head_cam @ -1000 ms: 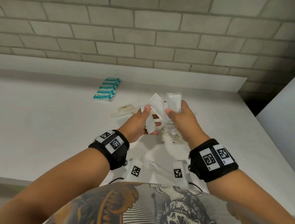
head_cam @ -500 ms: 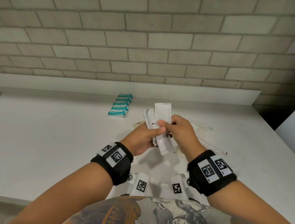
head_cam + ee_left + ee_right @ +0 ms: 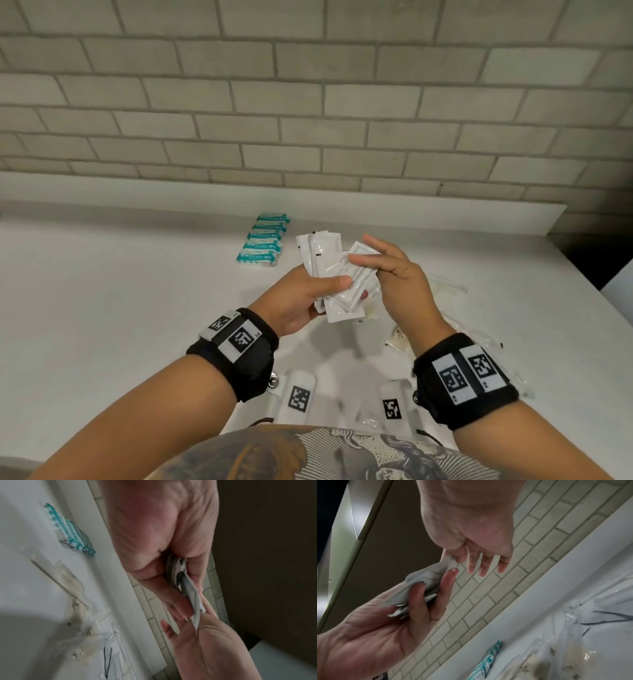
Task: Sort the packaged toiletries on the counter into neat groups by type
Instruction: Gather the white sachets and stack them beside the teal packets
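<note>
Smooth white counter (image 3: 102,291) | left hand (image 3: 294,301) grips flat glossy sachets (image 3: 329,263) | right hand (image 3: 394,270) pinches one

Your head view is evenly lit and sharp, with brick wall (image 3: 308,102) courses bowed by wide-angle distortion. Soft shadows fall on the counter (image 3: 102,291). Both wrist views are dimmer, motion-blurred and grainy.
</note>
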Demonstrator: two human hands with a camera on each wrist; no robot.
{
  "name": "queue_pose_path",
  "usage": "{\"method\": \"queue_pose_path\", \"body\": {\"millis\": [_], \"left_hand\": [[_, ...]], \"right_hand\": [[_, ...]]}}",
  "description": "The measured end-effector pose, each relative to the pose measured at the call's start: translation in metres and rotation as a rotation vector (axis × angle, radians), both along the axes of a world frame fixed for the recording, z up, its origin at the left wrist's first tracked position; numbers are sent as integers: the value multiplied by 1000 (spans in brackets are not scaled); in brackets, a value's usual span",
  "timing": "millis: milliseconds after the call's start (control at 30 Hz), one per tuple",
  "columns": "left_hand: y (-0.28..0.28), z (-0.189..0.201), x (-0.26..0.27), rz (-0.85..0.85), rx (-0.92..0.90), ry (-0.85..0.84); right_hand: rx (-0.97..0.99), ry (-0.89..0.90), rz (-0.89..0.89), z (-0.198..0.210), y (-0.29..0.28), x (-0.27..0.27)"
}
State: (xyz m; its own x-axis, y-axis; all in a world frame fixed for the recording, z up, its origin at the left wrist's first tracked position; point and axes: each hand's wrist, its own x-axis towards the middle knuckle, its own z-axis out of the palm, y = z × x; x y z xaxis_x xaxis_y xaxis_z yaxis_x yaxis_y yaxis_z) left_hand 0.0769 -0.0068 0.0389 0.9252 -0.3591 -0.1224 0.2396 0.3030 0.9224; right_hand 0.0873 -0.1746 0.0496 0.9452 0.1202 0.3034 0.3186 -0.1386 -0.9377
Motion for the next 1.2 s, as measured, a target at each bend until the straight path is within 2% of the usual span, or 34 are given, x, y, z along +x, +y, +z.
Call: {"method": "queue_pose_path", "body": {"millis": [167, 333, 500, 533, 600, 700, 867, 933, 1033, 1100, 1200], "left_hand": [[5, 0, 10, 67, 159, -14], [0, -1, 11, 102, 74, -39], [1, -1, 10, 106, 128, -23], [3, -1, 11, 124, 150, -28], [7, 1, 11, 177, 193, -51], [8, 2, 11, 174, 221, -83], [5, 1, 7, 136, 190, -89], [5, 1, 6, 168, 181, -77], [8, 2, 7, 244, 202, -19], [11, 2, 8, 270, 170, 41], [18, 2, 9, 331, 93, 21]], "right_hand": [[-83, 1, -101, 1, -16, 1], [-39, 330, 91, 1, -13, 9], [131, 296, -74, -10, -5, 20], [180, 305, -58, -8, -9, 21], [241, 370, 92, -2, -17, 21], [195, 463, 271, 2, -12, 14], [169, 572, 178, -2, -1, 18], [149, 514, 198, -1, -3, 20], [123, 185, 144, 7, -5, 20], [59, 57, 174, 9, -7, 20], [-229, -17, 236, 1, -13, 17]]}}
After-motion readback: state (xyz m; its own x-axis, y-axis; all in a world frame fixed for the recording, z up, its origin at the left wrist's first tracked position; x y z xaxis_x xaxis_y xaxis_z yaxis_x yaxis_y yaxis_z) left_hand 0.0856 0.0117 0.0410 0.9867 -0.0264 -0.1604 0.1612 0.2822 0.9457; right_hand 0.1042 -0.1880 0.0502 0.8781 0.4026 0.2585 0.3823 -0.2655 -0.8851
